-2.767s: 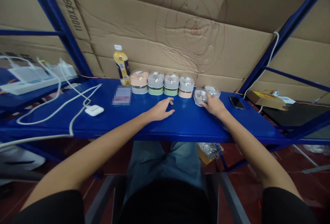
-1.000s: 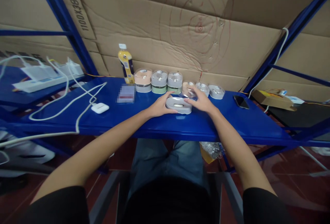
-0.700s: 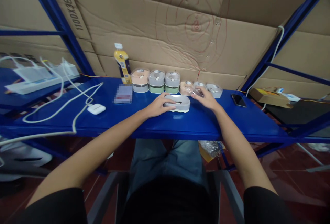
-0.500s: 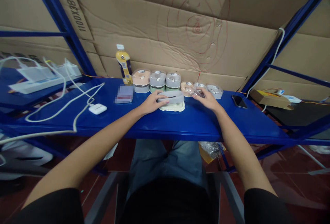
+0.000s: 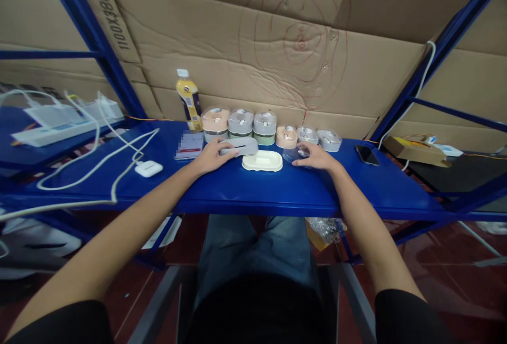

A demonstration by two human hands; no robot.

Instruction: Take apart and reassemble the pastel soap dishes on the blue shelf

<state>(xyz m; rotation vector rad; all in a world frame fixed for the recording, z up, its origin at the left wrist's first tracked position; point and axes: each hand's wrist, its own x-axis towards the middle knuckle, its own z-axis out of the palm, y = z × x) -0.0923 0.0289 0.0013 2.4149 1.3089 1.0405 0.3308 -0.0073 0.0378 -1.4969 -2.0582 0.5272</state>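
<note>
My left hand (image 5: 214, 156) grips the left end of a grey oval box part (image 5: 243, 147) with a dark slot in it, tilted a little over the blue table. Just right of it a cream tray (image 5: 262, 161) with a wavy edge lies on the table. My right hand (image 5: 315, 156) has its fingers round the right side of a clear plastic cover (image 5: 292, 155), low at the table. Behind stand stacked boxes with clear lids, a peach one (image 5: 216, 119) and grey ones (image 5: 241, 121), and a row of single boxes (image 5: 329, 140) to their right.
A yellow bottle (image 5: 189, 102) stands at the back left, with a blurred flat item (image 5: 190, 145) before it. White cables and a white case (image 5: 149, 168) lie on the left. A phone (image 5: 366, 155) lies on the right. Cardboard (image 5: 222, 27) walls the back.
My left hand has moved left with the grey part, off the cream tray. My right hand has brought the clear cover slightly left and down, nearer the table.
</note>
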